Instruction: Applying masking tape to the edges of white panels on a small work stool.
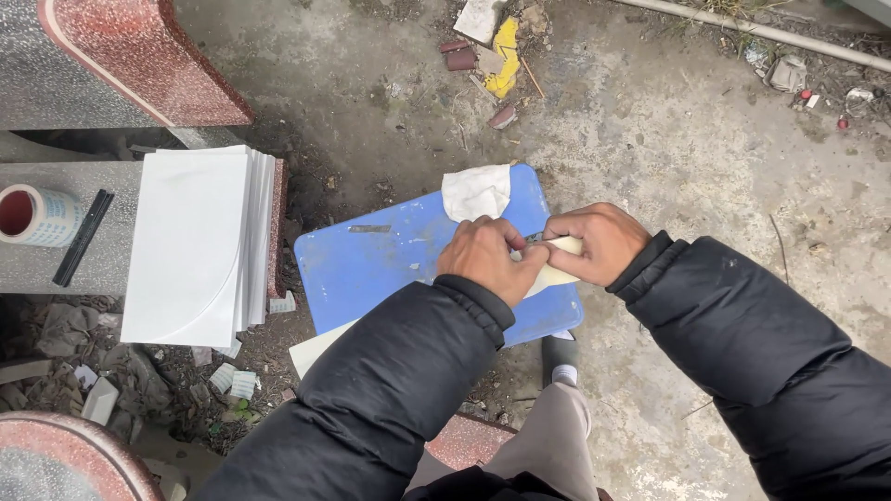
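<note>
Both hands meet over the right part of the blue plastic stool top [390,269], which serves here as a small worktop. Between them lies a pale cream strip [557,264], flat and stiff-looking, perhaps a trimmed offcut of tile or card; what it is made of cannot be told. Its long axis runs roughly left to right, tilted slightly up toward the right hand [594,243]. That hand is closed around the strip's right end, fingers curled over it. The left hand [484,258] is closed too, knuckles up, pinching at the strip's left end where a thin dark tool tip [534,237] shows between the two hands; which hand holds it cannot be made out. Each hand is on the strip, so neither is nearer.

Behind the hands on the stool top rests a crumpled white cloth [476,191]. Left of the stool stands a stack of smooth white tiles [200,246] on a grey stone ledge [102,269], beside a tape roll [35,215] and a black marker [83,237]. Rough concrete ground [668,139] lies all around.
</note>
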